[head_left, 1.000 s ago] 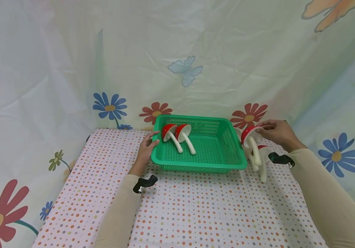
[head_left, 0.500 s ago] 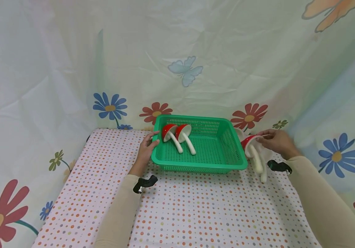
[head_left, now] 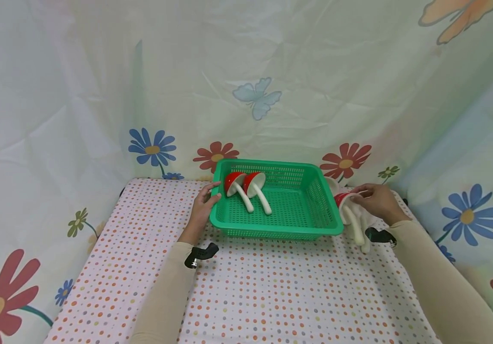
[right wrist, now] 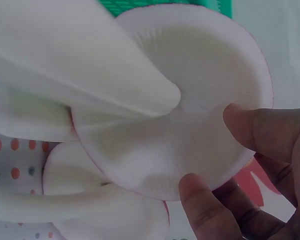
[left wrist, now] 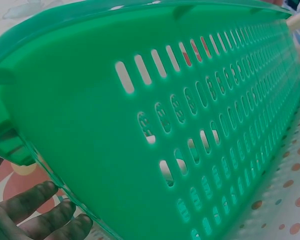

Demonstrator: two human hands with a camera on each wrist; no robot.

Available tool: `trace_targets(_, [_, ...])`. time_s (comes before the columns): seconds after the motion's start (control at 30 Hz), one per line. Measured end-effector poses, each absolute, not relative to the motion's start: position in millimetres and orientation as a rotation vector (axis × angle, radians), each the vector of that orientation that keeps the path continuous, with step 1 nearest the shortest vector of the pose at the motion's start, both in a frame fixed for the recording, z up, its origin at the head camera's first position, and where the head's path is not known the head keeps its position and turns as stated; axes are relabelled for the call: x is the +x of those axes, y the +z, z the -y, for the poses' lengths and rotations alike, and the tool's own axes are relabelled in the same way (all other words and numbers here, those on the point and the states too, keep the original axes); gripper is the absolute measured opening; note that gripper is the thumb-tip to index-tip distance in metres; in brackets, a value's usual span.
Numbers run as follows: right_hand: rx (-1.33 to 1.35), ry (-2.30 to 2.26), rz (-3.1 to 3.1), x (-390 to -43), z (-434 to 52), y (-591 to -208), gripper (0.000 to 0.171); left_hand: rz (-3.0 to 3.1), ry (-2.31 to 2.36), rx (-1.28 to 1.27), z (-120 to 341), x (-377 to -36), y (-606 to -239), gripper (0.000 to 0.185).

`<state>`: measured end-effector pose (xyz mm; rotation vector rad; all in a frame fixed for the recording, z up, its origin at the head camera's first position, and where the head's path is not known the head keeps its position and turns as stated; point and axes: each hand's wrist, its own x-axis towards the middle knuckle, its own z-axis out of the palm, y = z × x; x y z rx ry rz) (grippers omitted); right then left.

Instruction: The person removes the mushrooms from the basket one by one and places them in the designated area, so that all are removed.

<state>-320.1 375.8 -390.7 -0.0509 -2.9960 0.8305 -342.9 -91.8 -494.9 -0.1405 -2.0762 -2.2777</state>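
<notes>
Right hand (head_left: pixel 375 203), right of centre in the head view, pinching the cap rim of a red toy mushroom (head_left: pixel 346 206), now lowered from a second ago onto other mushrooms (head_left: pixel 364 229) beside the green basket (head_left: pixel 311 224). Left hand (head_left: pixel 203 208) unmoved, fingers relaxed against the basket's left wall. Inside, upper left, two mushrooms (head_left: pixel 246 188) lying as before. Dotted tablecloth (head_left: pixel 251 286) beneath.

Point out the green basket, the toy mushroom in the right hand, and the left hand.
green basket (head_left: pixel 272 234), head view, front wall.
toy mushroom (right wrist: pixel 200 90), right wrist view, white underside of the cap.
left hand (head_left: pixel 202 206), head view, back of the hand beside the basket's left end.
</notes>
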Motion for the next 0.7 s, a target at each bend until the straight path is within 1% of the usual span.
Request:
trace_targets(0.27, [0.020, 0.676, 2.987, -315.5, -366.4, -398.9, 0.037, 2.073, -2.281, -0.151, 91.3, -341.8, -493.1, 0.040])
trace_targets(0.5, [-0.026, 0.643, 2.957, -311.7, -361.2, -406.8, 0.032, 2.063, -2.290, -0.158, 91.1, -341.7, -494.1, 0.040])
trace_targets(0.7, [-0.093, 0.674, 2.931, -304.6, -354.6, -414.6, 0.033, 2.063, -2.281, -0.166, 91.5, -342.3, -495.0, 0.041])
